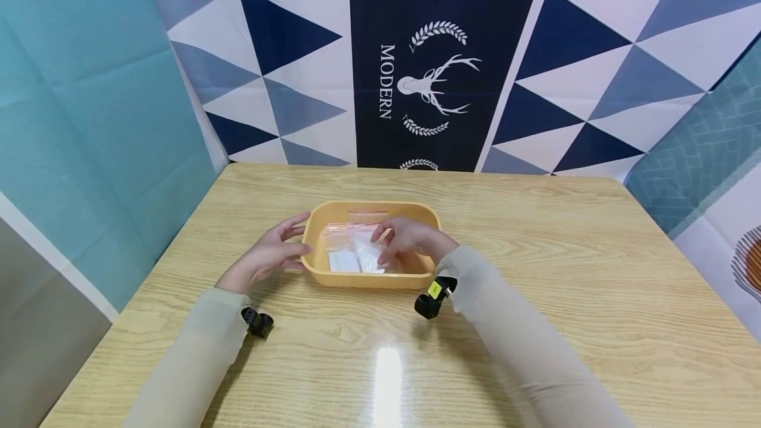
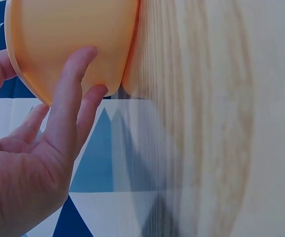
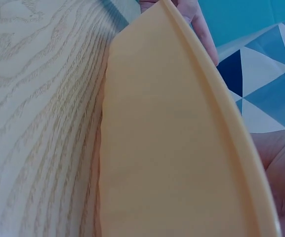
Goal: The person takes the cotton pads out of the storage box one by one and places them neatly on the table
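An orange plastic basin (image 1: 368,281) stands on the wooden table, holding several clear zip bags with red seal lines. Through one zip bag (image 1: 343,261) a white block shows; beside it lies another zip bag (image 1: 367,253) with white contents. My left hand (image 1: 273,251) touches the basin's left end, its fingers spread along the outer wall and up at the rim. In the left wrist view those fingers (image 2: 68,94) lie fairly straight against the wall. My right hand (image 1: 407,240) reaches inside the basin over the bags, thumb and forefinger apart. The basin wall largely hides it in the right wrist view.
The wooden table (image 1: 565,269) extends on both sides of the basin. Behind it hangs a patterned cloth (image 1: 297,51) with triangles and a deer print; a teal cloth (image 1: 89,104) hangs at the left. Light glares off the tabletop near me.
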The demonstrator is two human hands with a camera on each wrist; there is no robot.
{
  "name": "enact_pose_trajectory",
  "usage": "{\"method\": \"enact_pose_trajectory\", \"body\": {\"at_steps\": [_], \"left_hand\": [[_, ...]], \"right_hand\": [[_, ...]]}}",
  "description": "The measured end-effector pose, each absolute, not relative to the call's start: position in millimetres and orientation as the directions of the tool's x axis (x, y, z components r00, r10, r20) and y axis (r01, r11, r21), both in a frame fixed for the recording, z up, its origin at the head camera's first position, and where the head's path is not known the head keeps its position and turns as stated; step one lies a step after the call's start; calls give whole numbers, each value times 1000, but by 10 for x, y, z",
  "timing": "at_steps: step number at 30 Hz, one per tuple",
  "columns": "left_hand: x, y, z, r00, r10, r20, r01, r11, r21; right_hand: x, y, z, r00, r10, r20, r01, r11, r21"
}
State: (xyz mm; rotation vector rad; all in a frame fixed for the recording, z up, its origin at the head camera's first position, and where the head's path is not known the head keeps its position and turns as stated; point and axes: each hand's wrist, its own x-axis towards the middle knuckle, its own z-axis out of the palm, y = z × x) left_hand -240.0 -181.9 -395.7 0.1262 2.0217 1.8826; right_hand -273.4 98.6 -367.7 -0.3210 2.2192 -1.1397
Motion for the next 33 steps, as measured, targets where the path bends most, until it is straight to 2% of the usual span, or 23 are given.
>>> {"method": "enact_pose_trajectory", "body": {"at_steps": [6,12,23,28,33], "left_hand": [[-2396,-1817,-3956,-926,315,-207,-184,102,978],[-2396,-1823,-3953,-926,320,-202,-181,97,979],[-2390,-1835,-3946,-926,316,-209,-187,98,977],[-2379,-1827,-3944,-925,319,-208,-187,95,978],[-2375,-1815,-3943,-925,318,-210,-189,97,977]], "right_hand": [[-2724,1038,-3712,-712,-531,-459,144,530,-836],[-2713,1039,-3753,-686,-566,-457,181,475,-861],[-2669,994,-3773,-730,-550,-407,186,413,-892],[-2657,1012,-3777,-771,-517,-371,192,366,-910],[-2638,1034,-3762,-813,-450,-368,267,274,-924]]}}
